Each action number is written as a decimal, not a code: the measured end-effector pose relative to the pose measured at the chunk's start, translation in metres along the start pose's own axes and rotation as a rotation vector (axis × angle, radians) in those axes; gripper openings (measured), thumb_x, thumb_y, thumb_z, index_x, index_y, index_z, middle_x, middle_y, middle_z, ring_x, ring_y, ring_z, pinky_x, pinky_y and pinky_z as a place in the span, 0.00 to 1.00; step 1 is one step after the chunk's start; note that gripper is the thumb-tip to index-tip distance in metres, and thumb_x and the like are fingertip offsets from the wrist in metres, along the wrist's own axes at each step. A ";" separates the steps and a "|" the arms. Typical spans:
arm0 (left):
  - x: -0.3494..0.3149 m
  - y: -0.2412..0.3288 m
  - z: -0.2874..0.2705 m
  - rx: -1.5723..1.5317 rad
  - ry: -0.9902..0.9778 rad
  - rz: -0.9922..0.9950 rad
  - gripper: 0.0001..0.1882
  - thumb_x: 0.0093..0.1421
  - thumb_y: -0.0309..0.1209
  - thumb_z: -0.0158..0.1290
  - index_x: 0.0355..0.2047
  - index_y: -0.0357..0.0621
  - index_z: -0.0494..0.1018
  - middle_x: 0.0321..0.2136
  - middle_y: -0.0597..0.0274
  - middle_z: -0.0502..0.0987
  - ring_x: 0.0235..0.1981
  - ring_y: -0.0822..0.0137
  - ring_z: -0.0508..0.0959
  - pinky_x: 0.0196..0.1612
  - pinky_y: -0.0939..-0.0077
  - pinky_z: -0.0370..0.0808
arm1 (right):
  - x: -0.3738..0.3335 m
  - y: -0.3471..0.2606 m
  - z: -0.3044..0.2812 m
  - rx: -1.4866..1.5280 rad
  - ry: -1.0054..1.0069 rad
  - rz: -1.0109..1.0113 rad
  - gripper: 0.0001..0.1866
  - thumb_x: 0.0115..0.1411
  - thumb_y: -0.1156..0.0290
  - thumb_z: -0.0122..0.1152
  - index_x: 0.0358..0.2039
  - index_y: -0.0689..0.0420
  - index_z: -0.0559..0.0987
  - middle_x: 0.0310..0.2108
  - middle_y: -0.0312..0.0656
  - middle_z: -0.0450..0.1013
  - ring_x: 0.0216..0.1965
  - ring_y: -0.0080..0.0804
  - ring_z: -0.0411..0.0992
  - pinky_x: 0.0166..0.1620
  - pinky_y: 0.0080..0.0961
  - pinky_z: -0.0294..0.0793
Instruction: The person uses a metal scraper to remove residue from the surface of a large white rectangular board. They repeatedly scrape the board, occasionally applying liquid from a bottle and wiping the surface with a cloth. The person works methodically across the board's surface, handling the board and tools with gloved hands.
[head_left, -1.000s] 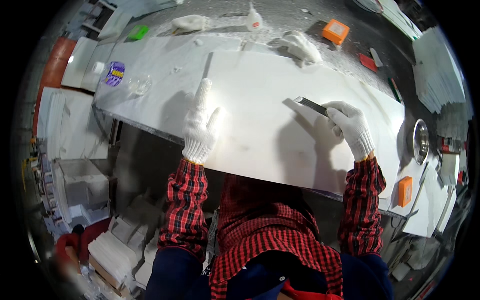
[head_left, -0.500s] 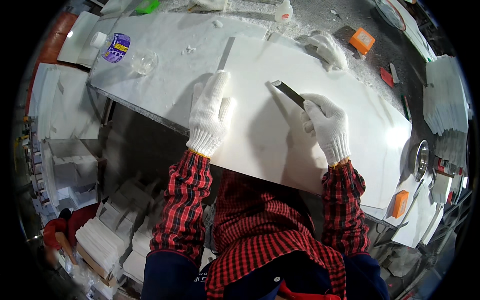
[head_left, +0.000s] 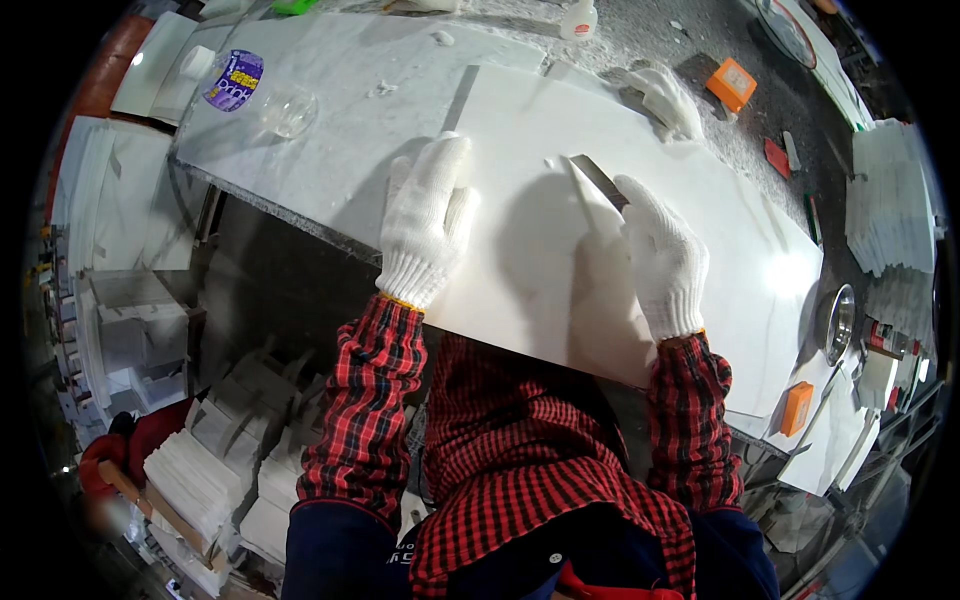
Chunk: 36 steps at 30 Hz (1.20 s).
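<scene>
Looking over the tabletop [head_left: 330,160], I see a white slab [head_left: 530,240] lying on it, the left hand [head_left: 430,210] flat at its left edge, the right hand [head_left: 665,250], grip closed around a grey blade [head_left: 598,182] that might scratch it if tilted.

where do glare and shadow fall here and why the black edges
Head view: bright glare toward the right end of the white slab; head view: dark shadows on it, left of the right hand; head view: black border from the fisheye lens.
</scene>
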<state>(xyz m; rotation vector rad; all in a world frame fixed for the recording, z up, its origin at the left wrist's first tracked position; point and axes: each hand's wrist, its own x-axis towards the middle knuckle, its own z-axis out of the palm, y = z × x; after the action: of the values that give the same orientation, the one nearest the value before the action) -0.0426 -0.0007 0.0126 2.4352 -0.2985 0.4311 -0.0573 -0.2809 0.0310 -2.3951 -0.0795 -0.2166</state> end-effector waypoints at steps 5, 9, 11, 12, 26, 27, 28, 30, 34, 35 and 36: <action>0.000 0.004 0.000 0.029 -0.005 -0.006 0.26 0.66 0.30 0.54 0.65 0.43 0.70 0.62 0.51 0.75 0.60 0.48 0.76 0.71 0.48 0.60 | 0.002 -0.007 -0.016 -0.098 -0.200 0.099 0.18 0.66 0.65 0.60 0.56 0.42 0.83 0.37 0.42 0.81 0.39 0.43 0.79 0.42 0.35 0.78; -0.001 0.000 0.000 0.034 0.010 0.008 0.26 0.66 0.30 0.54 0.65 0.44 0.70 0.62 0.52 0.74 0.60 0.50 0.75 0.72 0.47 0.59 | 0.006 -0.025 -0.014 -0.237 -0.230 0.061 0.19 0.65 0.62 0.61 0.57 0.44 0.82 0.36 0.43 0.80 0.38 0.42 0.79 0.43 0.35 0.77; 0.000 0.002 0.000 0.039 0.008 0.011 0.26 0.66 0.30 0.54 0.65 0.44 0.70 0.62 0.52 0.74 0.61 0.50 0.75 0.72 0.47 0.59 | 0.006 -0.020 -0.007 -0.234 -0.200 0.037 0.20 0.65 0.62 0.61 0.58 0.43 0.81 0.37 0.42 0.80 0.39 0.42 0.79 0.43 0.36 0.77; 0.000 0.002 0.000 0.035 0.006 0.009 0.26 0.66 0.30 0.54 0.64 0.44 0.70 0.62 0.51 0.74 0.60 0.49 0.75 0.71 0.46 0.59 | 0.005 -0.020 -0.005 -0.218 -0.174 -0.005 0.20 0.65 0.62 0.61 0.57 0.43 0.80 0.34 0.42 0.79 0.38 0.43 0.78 0.41 0.37 0.77; 0.014 0.007 -0.007 -0.083 0.105 -0.110 0.27 0.65 0.29 0.58 0.64 0.39 0.71 0.62 0.48 0.75 0.57 0.51 0.77 0.64 0.61 0.70 | -0.006 -0.030 -0.033 -0.397 -0.254 -0.140 0.16 0.67 0.64 0.54 0.54 0.45 0.77 0.26 0.43 0.75 0.32 0.45 0.79 0.32 0.42 0.76; 0.024 0.006 -0.007 -0.137 0.102 -0.116 0.28 0.65 0.31 0.59 0.65 0.38 0.71 0.62 0.47 0.75 0.59 0.51 0.76 0.65 0.62 0.70 | -0.011 -0.024 -0.042 -0.307 -0.281 -0.039 0.21 0.65 0.67 0.57 0.58 0.44 0.78 0.28 0.42 0.76 0.35 0.45 0.78 0.38 0.40 0.77; 0.039 0.006 -0.006 -0.187 0.103 -0.129 0.29 0.65 0.33 0.60 0.65 0.38 0.70 0.63 0.47 0.75 0.60 0.52 0.76 0.66 0.62 0.69 | -0.021 -0.010 -0.047 -0.225 -0.218 -0.019 0.22 0.64 0.68 0.59 0.59 0.44 0.79 0.29 0.42 0.77 0.34 0.44 0.78 0.38 0.38 0.77; 0.074 0.013 0.004 -0.207 0.032 -0.170 0.32 0.64 0.37 0.62 0.66 0.38 0.70 0.63 0.47 0.74 0.63 0.53 0.74 0.67 0.63 0.68 | -0.048 0.024 -0.052 -0.074 -0.083 0.031 0.24 0.63 0.71 0.61 0.61 0.44 0.80 0.31 0.42 0.79 0.33 0.42 0.77 0.39 0.36 0.77; 0.150 0.021 0.037 -0.069 -0.161 -0.254 0.40 0.59 0.48 0.65 0.66 0.39 0.70 0.64 0.45 0.73 0.66 0.52 0.72 0.68 0.61 0.67 | -0.081 0.052 -0.058 0.010 0.079 0.135 0.22 0.66 0.77 0.59 0.60 0.60 0.80 0.36 0.49 0.80 0.34 0.37 0.75 0.42 0.33 0.75; 0.164 0.027 0.046 -0.042 -0.183 -0.292 0.40 0.58 0.48 0.66 0.66 0.39 0.69 0.64 0.45 0.73 0.66 0.52 0.72 0.68 0.61 0.67 | -0.086 0.055 -0.062 -0.008 0.082 0.161 0.21 0.66 0.78 0.59 0.60 0.61 0.80 0.38 0.50 0.81 0.35 0.37 0.76 0.43 0.34 0.76; 0.176 0.030 0.054 -0.008 -0.201 -0.332 0.41 0.57 0.48 0.66 0.66 0.40 0.69 0.64 0.44 0.73 0.65 0.51 0.73 0.68 0.61 0.68 | -0.088 0.055 -0.059 0.031 0.164 0.113 0.22 0.66 0.78 0.59 0.60 0.60 0.80 0.40 0.50 0.81 0.36 0.38 0.77 0.44 0.33 0.76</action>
<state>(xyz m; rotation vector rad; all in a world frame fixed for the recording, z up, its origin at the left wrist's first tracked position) 0.1224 -0.0764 0.0549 2.4619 0.0236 0.0399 -0.1453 -0.3611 0.0219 -2.3335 0.1274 -0.3545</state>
